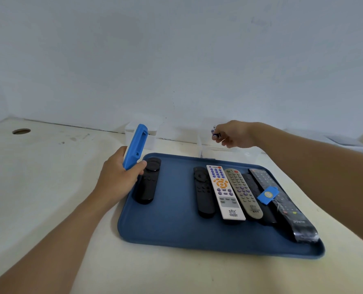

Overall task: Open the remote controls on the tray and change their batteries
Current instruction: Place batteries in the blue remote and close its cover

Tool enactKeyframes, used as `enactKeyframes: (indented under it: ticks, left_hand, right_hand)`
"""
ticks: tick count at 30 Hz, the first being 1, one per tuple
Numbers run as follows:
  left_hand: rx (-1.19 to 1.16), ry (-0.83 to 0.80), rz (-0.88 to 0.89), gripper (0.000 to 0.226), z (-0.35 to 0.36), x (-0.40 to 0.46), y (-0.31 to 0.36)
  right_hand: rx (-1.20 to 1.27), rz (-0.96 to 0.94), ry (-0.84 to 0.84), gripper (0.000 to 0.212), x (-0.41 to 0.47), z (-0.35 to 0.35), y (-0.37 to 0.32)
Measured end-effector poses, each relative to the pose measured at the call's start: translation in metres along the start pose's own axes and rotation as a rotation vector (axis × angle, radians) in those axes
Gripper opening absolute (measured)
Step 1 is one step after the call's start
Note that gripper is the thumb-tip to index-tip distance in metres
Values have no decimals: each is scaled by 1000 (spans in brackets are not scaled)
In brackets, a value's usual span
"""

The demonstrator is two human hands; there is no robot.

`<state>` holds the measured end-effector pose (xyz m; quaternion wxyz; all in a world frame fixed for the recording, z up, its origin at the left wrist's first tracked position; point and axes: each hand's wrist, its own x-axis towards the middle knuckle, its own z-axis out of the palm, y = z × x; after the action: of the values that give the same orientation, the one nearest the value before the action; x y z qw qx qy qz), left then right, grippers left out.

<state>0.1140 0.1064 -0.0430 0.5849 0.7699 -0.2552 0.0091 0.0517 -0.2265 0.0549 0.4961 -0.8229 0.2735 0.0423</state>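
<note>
Left hand (121, 172) is wrapped around the lower end of a blue remote (135, 146), thumb on the near side and fingers curled behind, holding it nearly upright with its back facing the camera. An open slot shows in that back, near the top. The hand sits over the tray's (172, 234) left rim, just beside a black remote (147, 180) that lies alone on the tray's left part.

Right hand (232, 134) reaches out past the tray's far edge, fingertips pinched on small batteries (215, 132), purple and white; how many cannot be told. It hangs above a clear bin (204, 148) that stands against the tray's far rim. A white box (141, 134) stands farther left along the wall, partly hidden by the blue remote.

Five more remotes lie packed side by side on the tray's right half: a second black remote (204, 194), a white remote (225, 192) with orange and purple keys, a grey remote (243, 193), a dark remote (259, 200) mostly covered by its neighbours, and a long wrapped remote (288, 206) whose near end reaches almost to the tray's right corner. A blue cover (268, 195) rests on top of the last two.

Between the lone black remote and the packed group the tray floor is bare, as is its near strip. The table (49, 166) to the left lies open out to a round hole (21, 131) at its far corner.
</note>
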Motion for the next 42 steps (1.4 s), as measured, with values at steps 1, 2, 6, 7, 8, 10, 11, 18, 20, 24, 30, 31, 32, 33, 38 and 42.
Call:
enactKeyframes:
  ticks: [1, 2, 6, 7, 8, 10, 11, 18, 20, 24, 30, 31, 32, 33, 38, 42]
  left_hand:
    - [0, -1, 0, 12, 0, 0, 0]
    - [-1, -3, 0, 13, 0, 0, -1]
    - [13, 9, 3, 13, 1, 0, 2]
    - [12, 21, 11, 13, -1, -1, 3]
    - [14, 35, 29, 13, 0, -2, 5]
    - [60, 96, 91, 14, -2, -7, 10]
    - [78, 122, 115, 15, -2, -10, 12]
    - [-505, -111, -54, 8, 28, -53, 74]
    - [-725, -226, -218, 24, 45, -74, 95]
    - [-715, -301, -237, 42, 66, -88, 107]
    - [-634, -351, -268, 36, 86, -86, 112]
    - [-591, -346, -258, 34, 89, -85, 112]
    - [-541, -337, -224, 29, 93, -85, 112]
    - [-496, -325, -166, 20, 96, -87, 109]
    - [-408, -256, 53, 21, 96, -96, 106]
    - [-463, -236, 7, 41, 93, -99, 108]
  right_hand:
    - [-9, 36, -37, 18, -3, -2, -2]
    - [-3, 77, -72, 17, -5, -4, -4]
    - [196, 132, -175, 17, -30, -8, -6]
    - [251, 104, -192, 18, -41, -6, -6]
    - [312, 77, -193, 19, -52, -3, -2]
    - [423, 18, -183, 21, -79, 12, 7]
    - [473, -13, -175, 22, -91, 22, 12]
    - [754, -272, -194, 23, -165, 101, 29]
    - [784, -350, -164, 21, -175, 112, 34]
    - [853, -397, -25, 19, -173, 109, 52]
    - [766, -457, 231, 19, -174, 92, 63]
    - [709, -484, 260, 20, -175, 90, 63]
    - [651, -511, 288, 23, -177, 89, 64]
    - [602, -535, 308, 25, -178, 89, 64]
    - [440, -645, 394, 25, -187, 92, 61]
    - [439, -655, 396, 28, -189, 97, 58]
